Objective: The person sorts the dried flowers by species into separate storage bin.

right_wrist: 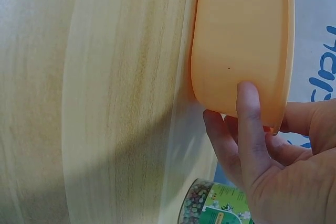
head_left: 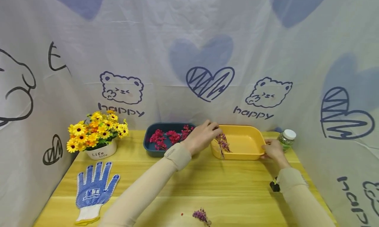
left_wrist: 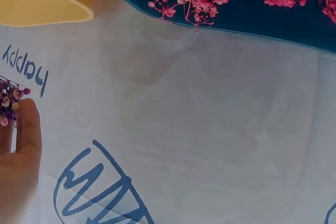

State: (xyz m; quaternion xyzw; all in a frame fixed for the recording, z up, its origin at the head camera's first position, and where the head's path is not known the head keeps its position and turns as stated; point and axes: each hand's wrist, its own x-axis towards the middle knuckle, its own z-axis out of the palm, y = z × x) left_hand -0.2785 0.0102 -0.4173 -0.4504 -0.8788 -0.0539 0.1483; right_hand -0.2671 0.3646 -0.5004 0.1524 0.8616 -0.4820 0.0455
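Observation:
My left hand [head_left: 202,136] reaches over the gap between the dark blue tray and the yellow tray, pinching a sprig of purple dried flowers [head_left: 223,143] by the yellow tray's left end. At the left edge of the left wrist view, small purple blooms [left_wrist: 9,100] show at its fingertips. The right end of the yellow tray [head_left: 242,154] is gripped by my right hand [head_left: 273,150]; in the right wrist view, fingers and thumb close round its corner. Pinkish-red dried flowers [head_left: 173,137] lie in the dark blue tray [head_left: 152,153].
A clear jar with a white lid [head_left: 288,138] stands beside the right hand. Potted yellow flowers [head_left: 99,135] and a blue-white glove [head_left: 94,190] occupy the left. Another purple sprig [head_left: 202,215] lies at the front edge, and a small black object [head_left: 274,186] is under the right sleeve.

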